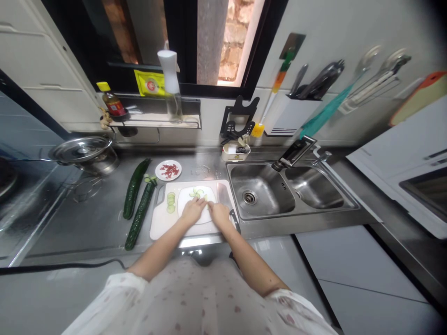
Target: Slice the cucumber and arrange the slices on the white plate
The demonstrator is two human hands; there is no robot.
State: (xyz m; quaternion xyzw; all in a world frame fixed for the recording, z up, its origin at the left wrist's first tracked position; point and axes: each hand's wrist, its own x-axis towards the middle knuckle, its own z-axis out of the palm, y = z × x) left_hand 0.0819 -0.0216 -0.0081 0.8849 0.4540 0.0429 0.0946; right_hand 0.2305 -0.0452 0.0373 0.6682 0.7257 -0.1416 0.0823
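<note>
A white plate (186, 218) lies on a white cutting board (164, 228), and pale green cucumber slices (196, 192) are set out toward its far side. My left hand (193, 210) is over the plate, its fingers closed together at a cucumber slice near the middle. Close beside it, my right hand (219, 214) has its fingers curled in at the plate's right part; what they pinch is hidden. More cut slices (171, 202) overlap in a row at the board's left. A kitchen knife (223, 193) rests along the board's right side, its black handle toward me.
Left of the board lie a whole cucumber (136, 188) and a partly cut cucumber (140, 218). A small plate of chopped red bits (168, 170) stands behind. The double sink (261, 186) is at right, a lidded steel pot (84, 153) at far left.
</note>
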